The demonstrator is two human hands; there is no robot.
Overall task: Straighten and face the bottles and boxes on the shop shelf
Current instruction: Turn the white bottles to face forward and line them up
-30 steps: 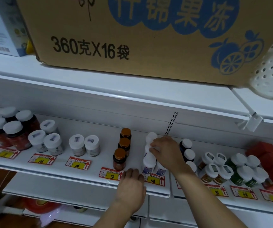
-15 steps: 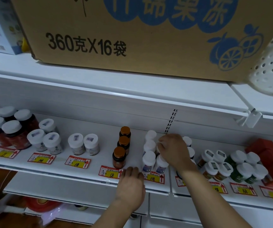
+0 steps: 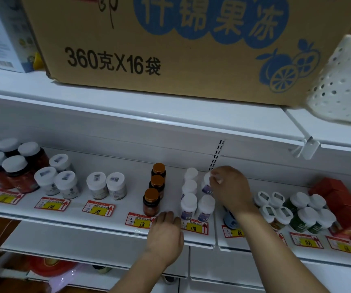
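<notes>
The right hand (image 3: 230, 188) has moved further back and is now pinching a white-capped bottle (image 3: 206, 183). The left hand (image 3: 165, 233) is resting flat, fingers straight, on the shelf (image 3: 107, 224) edge.

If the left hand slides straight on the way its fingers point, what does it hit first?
Probably the front white-capped bottle: the left hand lies flat on the shelf edge, fingertips just short of its base, though depth is unclear.

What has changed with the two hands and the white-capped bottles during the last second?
The right hand moved toward the back of the shelf and now pinches the cap of a rear white-capped bottle. The left hand stayed resting on the shelf's front edge. The other bottles did not visibly move.
</notes>
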